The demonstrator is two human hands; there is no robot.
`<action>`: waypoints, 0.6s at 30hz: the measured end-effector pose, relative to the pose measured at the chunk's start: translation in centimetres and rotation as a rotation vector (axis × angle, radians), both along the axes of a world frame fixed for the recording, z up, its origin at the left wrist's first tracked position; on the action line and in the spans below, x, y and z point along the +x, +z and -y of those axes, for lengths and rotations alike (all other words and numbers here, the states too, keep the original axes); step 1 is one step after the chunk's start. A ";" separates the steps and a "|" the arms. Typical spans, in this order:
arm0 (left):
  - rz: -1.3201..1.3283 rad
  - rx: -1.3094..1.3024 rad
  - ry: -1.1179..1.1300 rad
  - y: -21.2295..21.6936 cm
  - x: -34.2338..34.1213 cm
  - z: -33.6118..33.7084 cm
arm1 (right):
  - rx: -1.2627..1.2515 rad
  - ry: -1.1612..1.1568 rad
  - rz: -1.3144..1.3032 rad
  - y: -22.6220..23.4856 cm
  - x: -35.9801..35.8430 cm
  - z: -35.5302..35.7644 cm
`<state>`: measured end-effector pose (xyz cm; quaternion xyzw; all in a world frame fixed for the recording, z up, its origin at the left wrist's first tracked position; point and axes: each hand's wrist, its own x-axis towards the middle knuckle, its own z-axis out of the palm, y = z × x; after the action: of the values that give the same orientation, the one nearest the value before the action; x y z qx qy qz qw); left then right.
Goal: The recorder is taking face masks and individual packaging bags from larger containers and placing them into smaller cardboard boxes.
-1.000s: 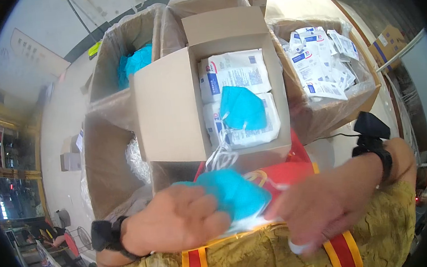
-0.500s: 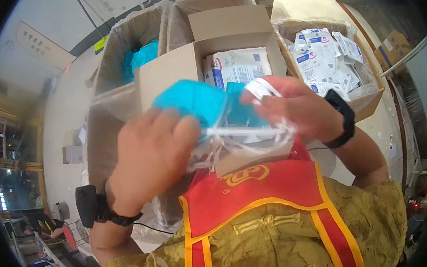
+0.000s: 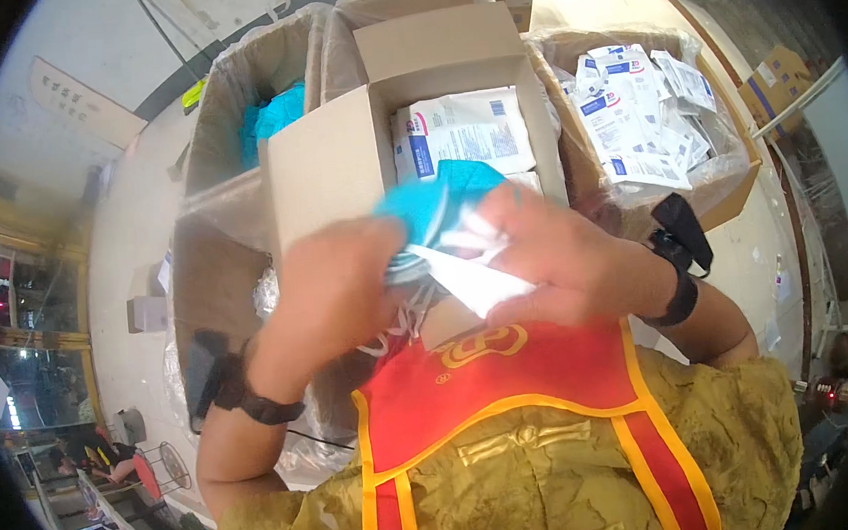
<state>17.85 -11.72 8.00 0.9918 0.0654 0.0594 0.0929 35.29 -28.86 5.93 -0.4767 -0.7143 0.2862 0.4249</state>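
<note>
— Head view: what's each hand gripping?
— Left hand [image 3: 331,287] and right hand [image 3: 553,260] both clutch the blue mask bundle [image 3: 434,204], centre frame, cardboard box [image 3: 336,162] at twelve o'clock, packet bin [image 3: 737,190] at two.

Plastic-lined bin [image 3: 223,111] of blue items, left of open carton [image 3: 322,168].

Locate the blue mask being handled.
In the head view, centre frame: the blue mask is held between the left hand and right hand, just above the open cardboard box.
</note>
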 end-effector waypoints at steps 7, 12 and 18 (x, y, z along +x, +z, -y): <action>-0.003 -0.773 -0.344 -2.0 -0.9 1.8 | 0.201 0.349 -0.090 1.3 -3.0 0.3; -0.106 -0.223 -0.596 3.5 -4.6 2.9 | -0.116 0.659 -0.241 4.4 -1.6 3.7; 0.303 -0.610 0.435 2.6 -11.6 -3.4 | -0.338 -0.356 -0.624 6.4 4.5 8.3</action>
<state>6.24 -8.27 10.59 0.8619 0.2738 0.2010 0.3766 39.76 -37.14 12.29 -0.5463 -0.3999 0.4528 0.5801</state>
